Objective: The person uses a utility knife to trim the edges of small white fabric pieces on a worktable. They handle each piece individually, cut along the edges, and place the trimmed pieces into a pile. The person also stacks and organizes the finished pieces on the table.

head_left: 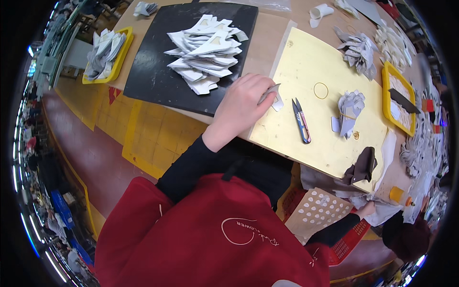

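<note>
The wooden work table (267, 48) carries a black board (153, 71) on its left part and a yellow cutting mat (306, 71) on its right part. On the black board lies a big heap of white cut pieces (206, 50), stacked loosely, probably so that one piece can be taken at a time. The left hand (241, 105) rests at the left edge of the yellow mat, near the person, with its fingers closed together on a small white-grey piece (273, 95), which it presses flat on the mat. Just to the right lie small thread snips (301, 122), close enough to reach. The right hand (367, 209) is low at the near right, beside a beige perforated card (318, 210); whether it grips something cannot be told. A rubber band (321, 90) lies farther on the mat.
</note>
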Demonstrator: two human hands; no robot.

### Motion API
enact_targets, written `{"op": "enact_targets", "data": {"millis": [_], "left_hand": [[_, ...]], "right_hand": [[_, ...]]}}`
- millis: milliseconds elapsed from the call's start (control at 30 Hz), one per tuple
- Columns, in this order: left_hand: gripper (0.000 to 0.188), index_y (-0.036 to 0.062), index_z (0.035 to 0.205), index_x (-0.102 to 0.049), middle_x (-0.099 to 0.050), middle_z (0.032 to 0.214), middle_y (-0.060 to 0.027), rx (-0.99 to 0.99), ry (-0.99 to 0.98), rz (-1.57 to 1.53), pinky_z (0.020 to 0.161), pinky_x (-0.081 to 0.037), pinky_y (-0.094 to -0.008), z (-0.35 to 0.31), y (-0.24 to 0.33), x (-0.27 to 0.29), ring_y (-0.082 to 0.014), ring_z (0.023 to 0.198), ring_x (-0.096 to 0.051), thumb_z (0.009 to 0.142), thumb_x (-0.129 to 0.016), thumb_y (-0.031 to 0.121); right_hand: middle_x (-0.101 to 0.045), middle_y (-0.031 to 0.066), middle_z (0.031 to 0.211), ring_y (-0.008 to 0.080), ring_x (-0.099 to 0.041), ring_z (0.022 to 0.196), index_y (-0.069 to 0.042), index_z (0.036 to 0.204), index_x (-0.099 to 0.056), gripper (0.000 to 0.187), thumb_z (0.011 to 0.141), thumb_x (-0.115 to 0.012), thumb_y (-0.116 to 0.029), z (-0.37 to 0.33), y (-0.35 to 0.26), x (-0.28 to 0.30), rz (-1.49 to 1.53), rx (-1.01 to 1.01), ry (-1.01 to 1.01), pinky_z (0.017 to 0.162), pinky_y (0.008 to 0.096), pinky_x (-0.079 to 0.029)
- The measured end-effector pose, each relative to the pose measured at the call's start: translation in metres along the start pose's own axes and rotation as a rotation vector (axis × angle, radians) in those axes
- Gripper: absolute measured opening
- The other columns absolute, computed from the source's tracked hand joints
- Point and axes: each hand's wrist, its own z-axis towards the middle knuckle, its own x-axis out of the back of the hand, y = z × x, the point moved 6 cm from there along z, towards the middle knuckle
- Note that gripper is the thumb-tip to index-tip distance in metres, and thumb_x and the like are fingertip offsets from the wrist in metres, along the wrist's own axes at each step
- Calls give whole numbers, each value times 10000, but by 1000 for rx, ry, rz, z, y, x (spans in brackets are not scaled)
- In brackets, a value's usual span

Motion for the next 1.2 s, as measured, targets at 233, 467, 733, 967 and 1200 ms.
{"op": "enact_targets", "data": {"millis": [233,467,733,967,1200], "left_hand": [[207,2,999,-631,-649,894,-148,12,-130,89,793,-485,-406,-1,5,-10,-330,882,-625,897,-642,182],[207,35,1016,-603,-646,902,-135,-24,-200,196,831,-480,-411,-1,6,-21,-303,928,-613,917,-605,217],[122,71,929,-592,-634,879,-79,-122,-171,280,819,-473,-401,-6,8,-27,-259,903,-610,891,-613,185],[165,56,974,-604,-638,901,-100,-109,-206,262,841,-476,-412,-5,5,-25,-286,918,-606,890,-623,197],[238,-18,1027,-623,-671,920,-178,158,-89,-400,763,-509,-402,-1,5,42,-346,877,-651,902,-663,181]], "right_hand": [[-701,175,961,262,-638,805,89,1032,-677,338,888,-712,-214,-4,-24,55,65,-44,275,754,369,-527],[-677,223,1087,290,-692,1005,68,1240,-575,336,919,-477,45,-59,-103,95,242,291,266,877,352,-587],[-653,172,1205,259,-678,1034,39,1367,-507,393,975,-481,25,-164,-256,133,38,416,272,923,330,-545],[-684,121,1121,222,-653,1025,7,1162,-666,315,885,-548,98,-330,-387,21,336,825,-330,911,349,-507],[-647,134,1234,352,-573,1188,-8,1088,-694,245,845,-679,-37,-436,-444,-97,122,1217,-869,1018,439,-434]]}}
